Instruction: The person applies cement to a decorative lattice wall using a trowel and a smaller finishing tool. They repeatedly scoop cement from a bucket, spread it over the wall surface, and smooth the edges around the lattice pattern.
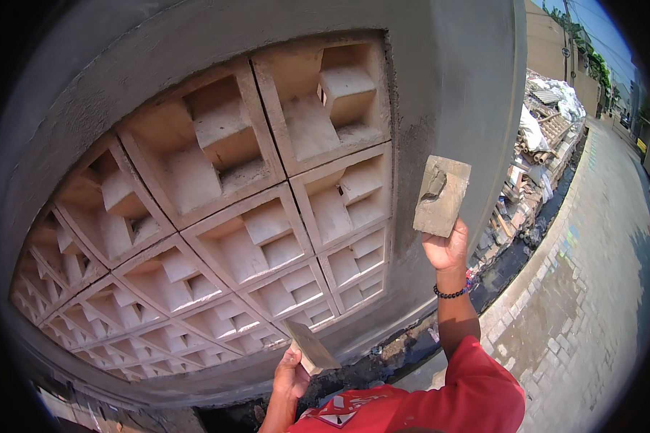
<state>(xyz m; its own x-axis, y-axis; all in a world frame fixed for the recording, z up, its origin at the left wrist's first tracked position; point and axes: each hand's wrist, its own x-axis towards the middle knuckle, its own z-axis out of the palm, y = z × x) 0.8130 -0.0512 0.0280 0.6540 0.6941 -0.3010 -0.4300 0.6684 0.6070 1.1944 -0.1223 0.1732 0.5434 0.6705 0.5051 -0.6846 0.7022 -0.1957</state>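
My right hand [446,250] is raised beside the grey plastered wall [466,86], closed around the lower end of a rectangular wooden board [451,198]. A dab of wet grey mortar [435,184] sticks to the board's face, which is turned toward me. Lower down, my left hand [290,377] grips a second wooden board [312,351], tilted and seen partly edge-on, in front of the wall's bottom part. To the left of the raised board, pale breeze blocks [289,177] fill a recessed panel in the wall. Both boards' gripped ends are partly hidden by my fingers.
A dark, wet drainage ditch [509,263] runs along the wall's foot. Beyond the wall's right edge lies a heap of rubble [523,173] with white sacks. A paved lane [592,289] stretches away on the right.
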